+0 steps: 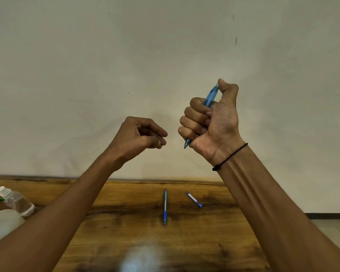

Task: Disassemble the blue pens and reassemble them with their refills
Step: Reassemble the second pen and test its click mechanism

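My right hand (212, 118) is raised in front of the wall, fisted around a light blue pen (211, 96). The thumb presses on the pen's top end and its tip sticks out below the fist. My left hand (139, 138) hovers to the left of it, fingers loosely curled with nothing seen in them, a small gap from the right hand. On the wooden table (126, 222) below lies a second blue pen (165, 208), tip toward me. A short blue and white pen part (194, 199) lies to its right.
A clear plastic bottle with a white cap (16, 201) lies at the table's left side, next to a whitish object (2, 224). A plain wall stands right behind the table's far edge. Floor shows at the right past the table.
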Motion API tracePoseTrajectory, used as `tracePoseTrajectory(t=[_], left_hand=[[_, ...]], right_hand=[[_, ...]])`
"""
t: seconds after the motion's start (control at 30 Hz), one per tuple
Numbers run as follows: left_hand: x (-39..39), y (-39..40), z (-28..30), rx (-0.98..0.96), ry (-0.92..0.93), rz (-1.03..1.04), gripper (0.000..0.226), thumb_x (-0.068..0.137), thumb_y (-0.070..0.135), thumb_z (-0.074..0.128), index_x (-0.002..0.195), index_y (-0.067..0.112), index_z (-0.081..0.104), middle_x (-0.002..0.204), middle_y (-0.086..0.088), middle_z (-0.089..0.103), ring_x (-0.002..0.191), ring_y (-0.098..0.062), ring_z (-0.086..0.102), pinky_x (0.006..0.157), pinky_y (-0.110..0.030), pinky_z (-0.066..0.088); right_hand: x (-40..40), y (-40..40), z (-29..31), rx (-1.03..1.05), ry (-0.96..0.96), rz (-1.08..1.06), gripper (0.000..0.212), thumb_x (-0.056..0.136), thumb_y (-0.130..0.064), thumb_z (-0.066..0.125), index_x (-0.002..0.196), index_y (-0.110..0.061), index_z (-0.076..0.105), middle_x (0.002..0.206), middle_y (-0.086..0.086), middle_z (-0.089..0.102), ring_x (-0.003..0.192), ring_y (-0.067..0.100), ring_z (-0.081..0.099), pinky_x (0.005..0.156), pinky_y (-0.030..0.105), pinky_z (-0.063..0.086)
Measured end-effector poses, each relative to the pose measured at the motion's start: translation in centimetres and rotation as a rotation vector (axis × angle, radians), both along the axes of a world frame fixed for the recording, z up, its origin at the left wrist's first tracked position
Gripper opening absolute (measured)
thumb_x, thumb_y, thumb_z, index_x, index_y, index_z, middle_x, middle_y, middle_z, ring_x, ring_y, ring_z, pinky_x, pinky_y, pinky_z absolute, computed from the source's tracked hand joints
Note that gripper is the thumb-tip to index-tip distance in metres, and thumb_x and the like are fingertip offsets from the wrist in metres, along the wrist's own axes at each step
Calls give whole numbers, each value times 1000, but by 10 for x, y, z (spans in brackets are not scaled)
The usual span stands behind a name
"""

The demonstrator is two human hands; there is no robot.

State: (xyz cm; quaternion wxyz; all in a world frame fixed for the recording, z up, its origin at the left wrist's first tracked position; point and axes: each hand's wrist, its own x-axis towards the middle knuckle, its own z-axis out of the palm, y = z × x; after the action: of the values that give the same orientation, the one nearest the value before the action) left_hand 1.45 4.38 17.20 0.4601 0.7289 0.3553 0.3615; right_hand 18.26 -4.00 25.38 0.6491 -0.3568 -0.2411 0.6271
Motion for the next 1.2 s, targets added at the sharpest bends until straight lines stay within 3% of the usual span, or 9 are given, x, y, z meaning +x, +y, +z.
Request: tracePoseTrajectory(t=[1.0,1.2], left_hand=[[0,3,-4,26,42,23,29,84,-12,71,97,12,82,83,-4,82,81,-18,80,77,-26,63],[0,4,-6,42,61,33,29,84,-11,72,97,13,82,83,-3,82,81,-17,80,82,-32,64]], right_hand=[[3,1,0,-19,39,-25,67,94,-75,32,54,-23,20,43,-7,16,37,10,10,41,23,10],[2,2,0,-20,43,-27,67,94,-75,33,54,-23,20,43,-7,16,37,9,11,41,22,11]])
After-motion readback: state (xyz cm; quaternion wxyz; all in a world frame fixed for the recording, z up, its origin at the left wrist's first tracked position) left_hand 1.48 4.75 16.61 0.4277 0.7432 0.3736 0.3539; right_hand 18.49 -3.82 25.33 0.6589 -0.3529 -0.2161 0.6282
